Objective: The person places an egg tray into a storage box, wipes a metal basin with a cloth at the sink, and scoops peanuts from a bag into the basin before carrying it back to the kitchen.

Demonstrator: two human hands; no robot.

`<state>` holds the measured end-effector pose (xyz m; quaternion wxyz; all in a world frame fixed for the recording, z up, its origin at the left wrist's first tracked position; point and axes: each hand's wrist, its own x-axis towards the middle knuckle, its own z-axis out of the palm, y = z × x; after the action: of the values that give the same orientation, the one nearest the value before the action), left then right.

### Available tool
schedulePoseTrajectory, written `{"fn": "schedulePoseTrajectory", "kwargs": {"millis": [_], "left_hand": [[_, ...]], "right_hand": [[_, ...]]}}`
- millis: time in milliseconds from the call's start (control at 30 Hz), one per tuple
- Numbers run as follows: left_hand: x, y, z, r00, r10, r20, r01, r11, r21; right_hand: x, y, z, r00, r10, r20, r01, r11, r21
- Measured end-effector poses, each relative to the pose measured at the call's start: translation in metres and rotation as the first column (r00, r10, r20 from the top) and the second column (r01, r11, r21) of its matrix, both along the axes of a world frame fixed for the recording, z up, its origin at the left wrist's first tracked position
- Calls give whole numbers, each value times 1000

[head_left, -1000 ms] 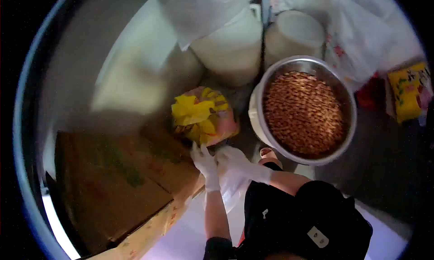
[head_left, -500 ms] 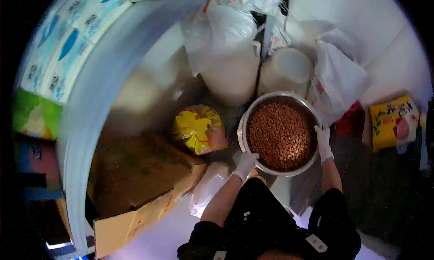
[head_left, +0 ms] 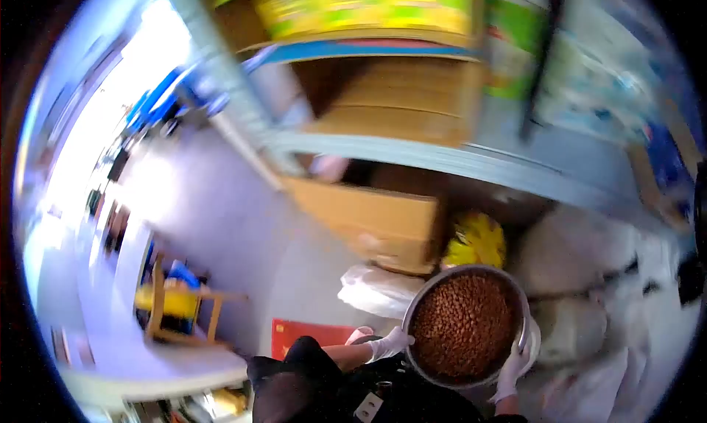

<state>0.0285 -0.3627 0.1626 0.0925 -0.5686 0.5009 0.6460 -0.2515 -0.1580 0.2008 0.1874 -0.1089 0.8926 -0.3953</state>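
A round metal basin [head_left: 526, 321], filled almost to the rim with small reddish-brown beans or nuts [head_left: 464, 327], is held in front of my body. On its left side, the white-gloved fingers of my left hand [head_left: 390, 343] close over the rim. My right hand [head_left: 514, 364], also gloved in white, grips the rim at the lower right. Just beyond the basin lies a yellow plastic package [head_left: 476, 240]. A clear or white plastic bag [head_left: 379, 290] rests on the floor to the left of the basin.
A metal shelf [head_left: 442, 158] with cardboard boxes runs across the back. Below it, an open cardboard box [head_left: 368, 217] stands on the floor. At left are a wooden chair [head_left: 155, 298] and a white counter [head_left: 110, 386]. A red mat [head_left: 302, 336] lies near my feet.
My view has swung left, bringing the shelf, chair and bright room into sight. Both hands still hold the basin, which has moved away from the white buckets and turned with my body.
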Motion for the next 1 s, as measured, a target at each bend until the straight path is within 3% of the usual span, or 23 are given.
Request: {"fn": "schedulePoseTrajectory", "kwargs": {"millis": [33, 133, 167, 200, 233, 300, 333, 367, 433, 500, 533, 567, 700, 733, 767, 833, 867, 900, 933, 1000], "left_hand": [[3, 14, 22, 999, 44, -2, -44, 999, -11], [44, 14, 60, 984, 172, -39, -173, 985, -17], [69, 27, 24, 955, 278, -105, -284, 958, -46], [91, 34, 1, 948, 312, -64, -315, 948, -48], [107, 38, -9, 939, 344, -24, -345, 938, -46], [132, 31, 37, 870, 491, -48, -493, 868, -61], [146, 34, 31, 832, 542, -119, -551, 831, -70], [164, 30, 56, 835, 544, -87, -549, 833, -64], [197, 41, 35, 788, 604, -123, -616, 774, -144], [229, 50, 21, 746, 665, -10, -654, 730, -198], [245, 55, 11, 703, 711, 21, -681, 681, -270], [266, 78, -63, 624, 773, -117, -769, 579, -270], [335, 81, 76, 314, 925, -215, -949, 313, -40], [337, 80, 91, 267, 949, -170, -964, 259, -63], [341, 91, 76, 177, 948, -266, -983, 158, -92], [363, 114, 60, 30, 979, -204, -999, 21, -43], [375, 115, 108, 20, 994, -109, -998, 14, -56], [381, 125, 108, -64, 970, -233, -987, -96, -129], [388, 137, 104, -131, 962, -239, -979, -164, -122], [313, 134, 152, -244, 947, -211, -962, -264, -73]], "right_hand": [[2, -7, 13, 992, 124, 9, -124, 989, 80], [13, -56, 29, 952, -10, 306, -36, 989, 145], [29, -67, 22, 938, -33, 344, -19, 989, 147], [45, -79, 14, 923, -56, 380, -2, 989, 150], [57, -92, 11, 937, -20, 350, -40, 986, 165], [75, -118, -29, 949, 136, 285, -168, 982, 91], [74, -128, -60, 937, 249, 244, -258, 966, 3], [85, -139, -76, 917, 350, 193, -341, 937, -77], [125, -172, -75, 935, 351, 46, -338, 924, -181], [149, -203, -51, 779, 621, 90, -616, 784, -76], [173, -218, -51, 776, 628, 62, -607, 769, -198], [198, -235, -39, 728, 682, 74, -648, 719, -251], [305, -291, -1, 553, 831, 54, -783, 541, -308], [318, -308, -1, 507, 860, 50, -808, 495, -321], [337, -322, 6, 459, 888, 35, -833, 443, -330], [394, -336, 32, 347, 938, 25, -860, 329, -390], [425, -339, 51, 297, 954, 33, -886, 288, -363], [453, -344, 67, 233, 972, 39, -913, 233, -335], [475, -349, 63, 182, 982, 54, -914, 189, -359], [420, -370, 101, 69, 994, 83, -958, 89, -271]]}}
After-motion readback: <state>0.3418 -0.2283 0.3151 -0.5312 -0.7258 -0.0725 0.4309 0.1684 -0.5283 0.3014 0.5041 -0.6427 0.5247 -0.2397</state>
